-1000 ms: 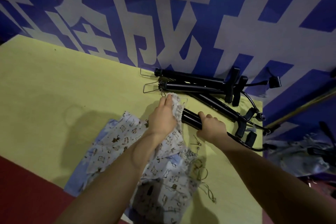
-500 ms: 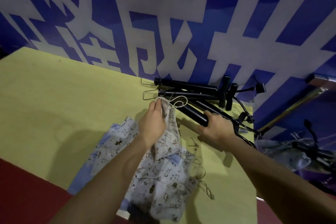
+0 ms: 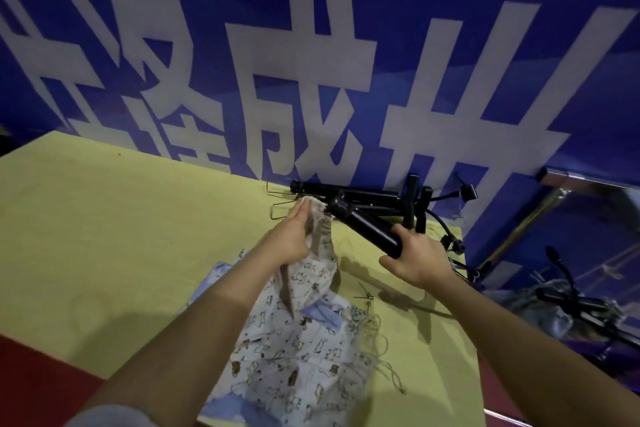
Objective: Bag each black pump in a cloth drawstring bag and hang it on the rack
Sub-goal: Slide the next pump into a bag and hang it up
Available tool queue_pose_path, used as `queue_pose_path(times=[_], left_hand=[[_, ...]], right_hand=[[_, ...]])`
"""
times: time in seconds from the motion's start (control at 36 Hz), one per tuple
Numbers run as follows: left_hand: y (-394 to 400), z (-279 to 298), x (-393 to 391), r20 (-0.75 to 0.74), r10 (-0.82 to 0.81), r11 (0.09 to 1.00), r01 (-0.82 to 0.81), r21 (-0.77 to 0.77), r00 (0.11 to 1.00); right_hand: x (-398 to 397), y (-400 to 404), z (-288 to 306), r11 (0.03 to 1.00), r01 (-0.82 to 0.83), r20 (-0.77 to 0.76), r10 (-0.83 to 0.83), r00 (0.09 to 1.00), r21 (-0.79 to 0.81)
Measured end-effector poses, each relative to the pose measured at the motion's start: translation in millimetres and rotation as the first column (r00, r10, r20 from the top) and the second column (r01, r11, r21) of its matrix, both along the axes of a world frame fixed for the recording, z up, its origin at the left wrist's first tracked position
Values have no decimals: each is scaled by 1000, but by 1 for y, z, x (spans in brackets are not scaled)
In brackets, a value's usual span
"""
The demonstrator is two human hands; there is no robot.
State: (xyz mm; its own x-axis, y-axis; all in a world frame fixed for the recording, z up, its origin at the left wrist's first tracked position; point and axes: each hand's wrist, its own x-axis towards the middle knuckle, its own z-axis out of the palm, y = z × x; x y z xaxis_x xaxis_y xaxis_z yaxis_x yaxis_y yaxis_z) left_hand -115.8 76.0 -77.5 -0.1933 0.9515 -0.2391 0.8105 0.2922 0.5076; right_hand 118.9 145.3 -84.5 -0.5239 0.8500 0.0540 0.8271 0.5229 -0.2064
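Observation:
My right hand [image 3: 417, 260] grips the barrel of a black pump [image 3: 365, 227], lifted off the yellow table [image 3: 121, 236] and tilted, its far end up beside the bag's mouth. My left hand [image 3: 294, 241] pinches the gathered top of a patterned cloth drawstring bag [image 3: 317, 265], which hangs down from the fingers. Two more black pumps [image 3: 353, 192] lie along the back of the table with their T-handles to the right. A pile of printed cloth bags [image 3: 298, 364] lies under my forearms, strings trailing to the right.
A blue banner with large white characters [image 3: 311, 80] stands right behind the table. To the right of the table, lower down, bagged pumps and a metal frame [image 3: 571, 305] are dimly visible. Red floor [image 3: 34, 378] shows at the near left.
My right hand has lifted the pump off the table and swung its end up to the bag's mouth. My left hand has raised the bag top. The camera has tilted upward.

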Motion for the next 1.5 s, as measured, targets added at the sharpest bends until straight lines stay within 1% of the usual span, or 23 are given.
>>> queue_pose_path(times=[0.08, 0.22, 0.39, 0.47, 0.58, 0.67, 0.75, 0.86, 0.94, 1.03, 1.11, 1.17, 1.22, 1.28, 1.31, 1.33, 1.36, 1.39, 1.44, 1.47, 1.5], left_hand=[[-1, 3, -4, 12, -9, 1000, 9, 2, 1000], [-7, 6, -3, 48, -82, 997, 83, -10, 995], [-14, 7, -12, -1, -121, 991, 120, -54, 993], [-17, 13, -13, -37, -145, 988, 144, -49, 989], [-20, 18, -8, -53, -177, 984, 176, -21, 983], [-18, 17, -3, -63, -204, 979, 205, 8, 977], [-14, 13, 4, -39, -215, 976, 216, 31, 976], [-12, 6, 10, -20, -240, 971, 240, 1, 971], [-14, 0, 14, -121, -240, 970, 243, 12, 963], [-14, -3, 16, -201, -117, 973, 152, 173, 973], [-11, -2, 16, -309, -30, 962, 111, 251, 951], [-10, -3, 13, -332, 0, 958, 96, 272, 943], [-9, -5, 9, -315, 27, 951, 73, 301, 949], [-9, -6, 5, -285, 56, 944, 43, 328, 957], [-9, -5, 3, -268, 73, 941, 23, 337, 961], [-10, -4, 1, -251, 84, 940, 7, 342, 964], [-11, -3, -1, -233, 88, 937, -1, 349, 968], [-12, -2, -2, -218, 86, 935, -3, 355, 972], [-16, 0, -5, -195, 76, 927, 3, 374, 978], [-18, 1, -5, -185, 69, 923, 7, 384, 980], [-20, 2, -6, -173, 65, 919, 9, 395, 983]], right_hand=[[-1, -1, 1, 998, -61, 104, 58, 993, 22], [-11, -7, 8, 980, -187, 236, 168, 957, 62], [-28, -9, 9, 967, -251, 359, 219, 907, 42], [-37, -9, 6, 951, -302, 445, 241, 862, 69], [-54, -12, 9, 923, -365, 503, 260, 824, 120], [-64, -13, 13, 873, -452, 545, 292, 786, 184], [-74, -16, 16, 810, -523, 568, 307, 764, 266], [-79, -14, 16, 732, -564, 611, 257, 749, 382], [-82, -9, 16, 618, -600, 532, 322, 783, 508], [-85, -6, 20, 523, -602, 489, 354, 797, 603], [-83, -4, 23, 513, -524, 391, 351, 851, 680], [-80, -2, 23, 512, -462, 296, 374, 879, 724], [-75, -1, 21, 487, -436, 219, 439, 871, 757], [-70, 0, 17, 468, -449, 189, 501, 844, 761], [-68, -2, 16, 486, -458, 176, 518, 837, 744], [-67, -3, 14, 530, -460, 149, 527, 837, 712], [-68, -6, 13, 595, -449, 97, 528, 844, 666], [-69, -10, 12, 690, -415, 13, 508, 862, 593], [-74, -13, 10, 886, -304, -153, 375, 914, 350], [-77, -12, 7, 948, -242, -176, 279, 944, 204], [-80, -9, 5, 981, -177, -179, 188, 966, 76]])
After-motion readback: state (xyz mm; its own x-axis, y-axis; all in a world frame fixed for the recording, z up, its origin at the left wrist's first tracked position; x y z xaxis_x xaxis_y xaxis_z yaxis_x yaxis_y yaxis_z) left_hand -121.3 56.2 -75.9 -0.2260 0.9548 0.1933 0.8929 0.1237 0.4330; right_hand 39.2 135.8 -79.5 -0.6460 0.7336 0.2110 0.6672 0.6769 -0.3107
